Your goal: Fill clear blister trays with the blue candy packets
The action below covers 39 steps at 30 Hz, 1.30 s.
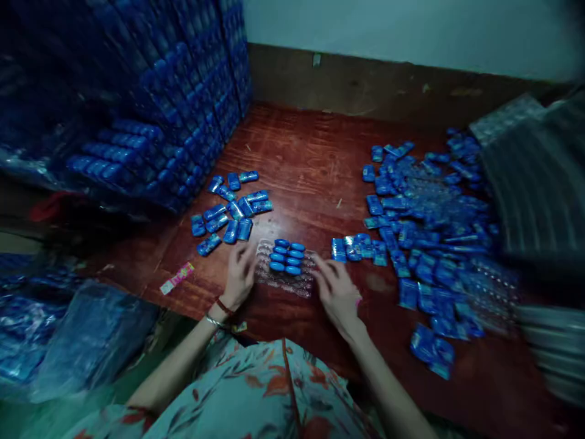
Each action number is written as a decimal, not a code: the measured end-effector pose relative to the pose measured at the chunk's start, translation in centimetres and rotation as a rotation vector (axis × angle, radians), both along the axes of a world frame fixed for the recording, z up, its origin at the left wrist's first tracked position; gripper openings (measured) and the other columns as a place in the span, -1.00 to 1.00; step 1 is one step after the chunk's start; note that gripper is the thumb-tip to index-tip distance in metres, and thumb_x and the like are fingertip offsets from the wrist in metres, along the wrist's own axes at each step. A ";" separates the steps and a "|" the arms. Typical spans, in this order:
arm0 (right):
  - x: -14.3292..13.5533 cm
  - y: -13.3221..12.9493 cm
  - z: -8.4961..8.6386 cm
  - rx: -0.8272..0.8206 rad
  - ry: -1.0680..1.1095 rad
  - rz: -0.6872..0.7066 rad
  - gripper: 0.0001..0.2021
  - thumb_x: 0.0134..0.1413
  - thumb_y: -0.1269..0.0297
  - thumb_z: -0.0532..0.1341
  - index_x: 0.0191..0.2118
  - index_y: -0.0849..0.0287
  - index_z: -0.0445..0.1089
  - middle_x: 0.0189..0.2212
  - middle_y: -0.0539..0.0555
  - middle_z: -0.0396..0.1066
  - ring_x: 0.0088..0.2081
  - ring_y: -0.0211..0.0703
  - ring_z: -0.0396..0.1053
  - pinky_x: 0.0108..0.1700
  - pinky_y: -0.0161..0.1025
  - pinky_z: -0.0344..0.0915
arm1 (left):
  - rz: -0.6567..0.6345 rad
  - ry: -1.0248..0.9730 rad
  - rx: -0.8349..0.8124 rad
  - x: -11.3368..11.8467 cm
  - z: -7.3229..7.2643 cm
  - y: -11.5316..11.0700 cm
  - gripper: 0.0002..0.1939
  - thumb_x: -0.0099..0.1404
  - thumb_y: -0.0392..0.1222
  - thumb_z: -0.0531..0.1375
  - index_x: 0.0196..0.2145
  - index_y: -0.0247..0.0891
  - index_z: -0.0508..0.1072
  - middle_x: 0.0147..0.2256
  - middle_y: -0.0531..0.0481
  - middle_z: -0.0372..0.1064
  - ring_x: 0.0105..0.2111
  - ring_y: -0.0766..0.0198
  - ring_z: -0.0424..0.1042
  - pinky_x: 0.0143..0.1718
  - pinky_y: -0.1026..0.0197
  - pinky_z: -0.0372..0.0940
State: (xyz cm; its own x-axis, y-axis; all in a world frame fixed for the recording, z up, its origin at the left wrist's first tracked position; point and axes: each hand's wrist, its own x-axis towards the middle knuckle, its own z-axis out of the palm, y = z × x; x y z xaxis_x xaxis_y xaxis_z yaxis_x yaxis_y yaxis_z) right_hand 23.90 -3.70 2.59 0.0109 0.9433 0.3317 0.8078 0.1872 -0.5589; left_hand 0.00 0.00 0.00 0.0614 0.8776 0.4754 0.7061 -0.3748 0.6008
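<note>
A clear plastic blister tray [283,285] lies on the tabletop in front of me, and several small blue packets [287,258] sit in two columns over its middle. My left hand [238,277] is at the tray's left edge, fingers stretched forward and slightly blurred. At the right edge is my right hand [337,292], fingers apart, their tips close to the plastic. Whether either hand touches the tray is hard to tell. Beyond my left hand lie scattered loose blue packets [235,210]. A short row of blue packets [351,249] is just past my right hand.
A large heap of blue packets [425,213] covers the right side of the reddish wooden table [301,152]. Stacked filled packs [183,122] rise at the left. Stacked clear trays [539,177] stand far right. A pink strip [177,278] lies near the left edge.
</note>
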 end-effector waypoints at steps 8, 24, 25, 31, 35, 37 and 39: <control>3.1 4.5 -1.4 -0.392 -0.393 -0.537 -0.52 0.21 -0.03 -0.02 -0.05 0.34 0.27 -0.21 0.33 0.35 -0.28 0.06 0.38 -0.32 -0.14 0.22 | 0.398 0.582 -0.553 -3.6 2.8 7.9 -0.55 0.30 -0.06 0.07 -0.01 -0.50 0.33 -0.10 -0.39 0.32 -0.07 -0.18 0.27 -0.14 -0.08 0.22; 2.2 -4.4 -0.3 -0.158 0.115 -0.052 -0.76 0.20 0.15 0.09 -0.09 0.14 0.29 -0.24 0.11 0.38 -0.22 -0.10 0.37 -0.13 -0.15 0.31 | 0.072 -0.025 -0.162 -4.0 1.5 -4.6 -0.57 0.31 -0.26 0.08 0.13 -0.21 0.17 -0.16 -0.07 0.29 -0.21 0.27 0.38 -0.18 0.22 0.34; 1.7 -4.5 0.0 -0.140 0.130 0.010 -0.78 0.21 0.21 0.09 -0.07 0.13 0.28 -0.23 0.11 0.37 -0.19 -0.11 0.36 -0.10 -0.14 0.30 | 0.033 -0.039 -0.142 -3.5 1.8 -4.9 -0.60 0.29 -0.26 0.10 0.09 -0.21 0.20 -0.19 -0.06 0.32 -0.23 0.28 0.40 -0.20 0.24 0.35; -1.2 -2.8 -0.6 -0.057 0.152 0.248 -0.74 0.21 0.41 0.06 0.01 0.13 0.23 -0.16 0.12 0.34 -0.11 -0.14 0.33 -0.06 -0.17 0.33 | -0.281 0.101 -0.025 -0.6 0.6 -3.8 -0.67 0.35 -0.35 -0.03 0.03 -0.20 0.30 -0.14 -0.12 0.32 -0.15 0.27 0.39 -0.17 0.22 0.37; -1.5 -1.7 -0.5 0.045 -0.135 0.361 -0.69 0.20 0.53 -0.04 0.00 0.19 0.27 -0.19 0.16 0.34 -0.14 -0.12 0.32 -0.13 -0.20 0.35 | -0.422 0.252 0.069 -0.6 0.7 -2.5 -0.59 0.36 -0.40 -0.08 0.13 -0.22 0.21 -0.13 -0.15 0.31 -0.17 0.26 0.35 -0.21 0.23 0.36; -1.6 -1.3 0.3 0.050 -0.303 0.399 -0.68 0.20 0.54 -0.07 -0.03 0.23 0.31 -0.24 0.17 0.35 -0.21 -0.11 0.31 -0.21 -0.20 0.35 | -0.504 0.346 0.040 -0.6 1.5 -2.1 -0.62 0.37 -0.38 -0.08 0.11 -0.29 0.23 -0.14 -0.17 0.31 -0.17 0.23 0.32 -0.19 0.19 0.36; -2.1 -0.8 1.3 0.031 -0.440 0.431 -0.71 0.20 0.53 -0.04 -0.07 0.26 0.34 -0.31 0.15 0.35 -0.28 -0.12 0.29 -0.27 -0.21 0.33 | -0.563 0.451 -0.025 -0.4 2.5 -1.7 -0.66 0.37 -0.37 -0.08 0.06 -0.33 0.26 -0.16 -0.19 0.32 -0.15 0.19 0.30 -0.16 0.14 0.35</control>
